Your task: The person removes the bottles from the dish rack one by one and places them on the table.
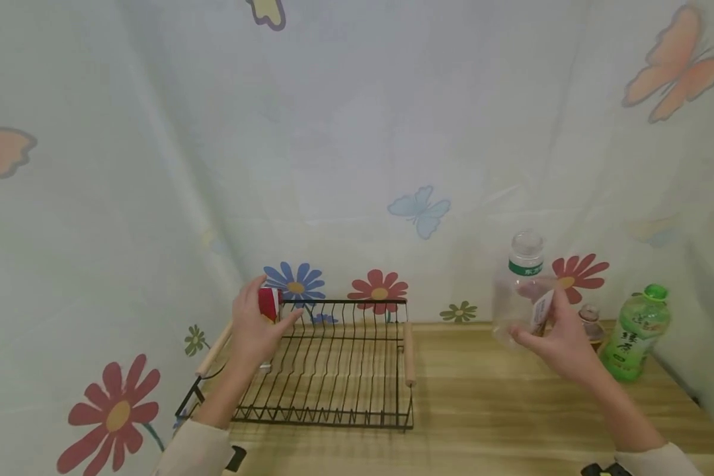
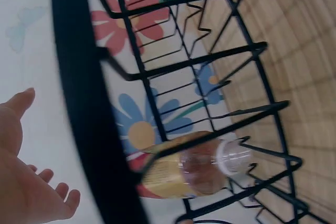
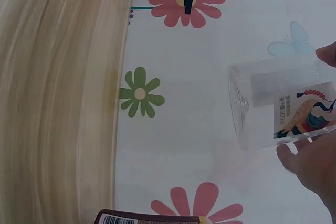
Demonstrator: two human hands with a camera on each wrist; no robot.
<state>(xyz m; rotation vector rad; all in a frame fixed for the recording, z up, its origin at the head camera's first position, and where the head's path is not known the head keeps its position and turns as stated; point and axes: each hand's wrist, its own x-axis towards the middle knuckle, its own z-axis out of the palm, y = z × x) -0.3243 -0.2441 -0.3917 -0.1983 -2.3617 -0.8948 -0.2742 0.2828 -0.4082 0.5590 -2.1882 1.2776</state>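
My left hand (image 1: 256, 324) is at the left side of the black wire dish rack (image 1: 409, 413), thumb and fingers spread. Beside it, a plastic bottle with a red and yellow label (image 2: 202, 169) stands neck down in the rack. The left wrist view shows this hand apart from the bottle. My right hand (image 1: 562, 340) grips a clear plastic bottle (image 1: 508, 297) by its lower part, thumb on one side and fingers on the other. That bottle is upright, open at the neck and off the table; its printed label (image 3: 310, 109) shows in the right wrist view.
A green tea bottle (image 1: 633, 337) with a green cap stands at the table's right. A smaller brown bottle (image 1: 592, 325) is partly hidden behind my right hand. The rack has wooden handles (image 1: 409, 357). A flowered curtain (image 1: 345, 165) hangs behind the wooden table (image 1: 470, 396).
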